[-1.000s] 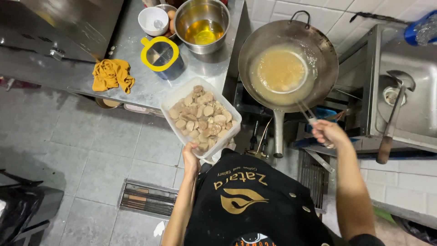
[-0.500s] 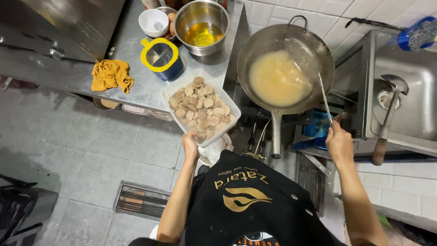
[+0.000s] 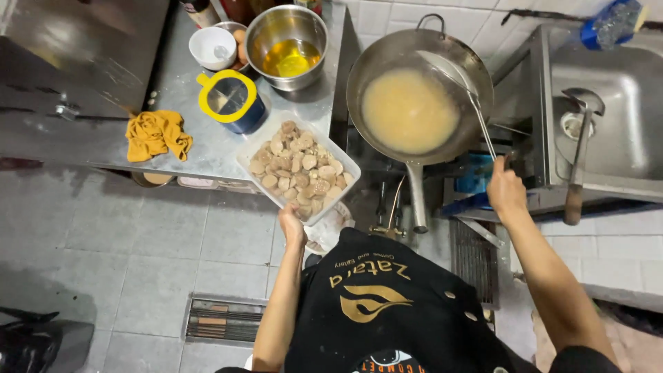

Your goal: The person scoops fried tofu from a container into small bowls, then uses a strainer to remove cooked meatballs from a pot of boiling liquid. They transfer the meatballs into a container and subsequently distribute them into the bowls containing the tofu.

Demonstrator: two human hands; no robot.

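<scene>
Left hand (image 3: 292, 224): closed on the near edge of a clear plastic tray (image 3: 257, 142), held level over the front edge of the steel counter (image 3: 124, 83)
Tray contents: pale round food pieces (image 3: 297, 166), piled in a loose layer, filling most of the tray
Right hand (image 3: 506, 190): closed around the end of a thin wire handle belonging to a skimmer (image 3: 449, 69)
Skimmer position: flat head resting against the far inner wall of the wok (image 3: 373, 65), handle slanting down over the right rim toward the hand
Wok: seated on the burner, holding cloudy yellowish oil (image 3: 409, 110), long handle pointing toward the body
On the counter, behind the tray: dark mug with yellow rim (image 3: 231, 102), steel bowl (image 3: 259, 34) of golden oil, small white bowl (image 3: 212, 47)
Left of the tray, apart from it: crumpled yellow cloth (image 3: 157, 135)
Right of the wok: steel sink (image 3: 621, 83) with a ladle (image 3: 580, 138) lying over its front edge
Tray and wok: just beside each other, not touching
</scene>
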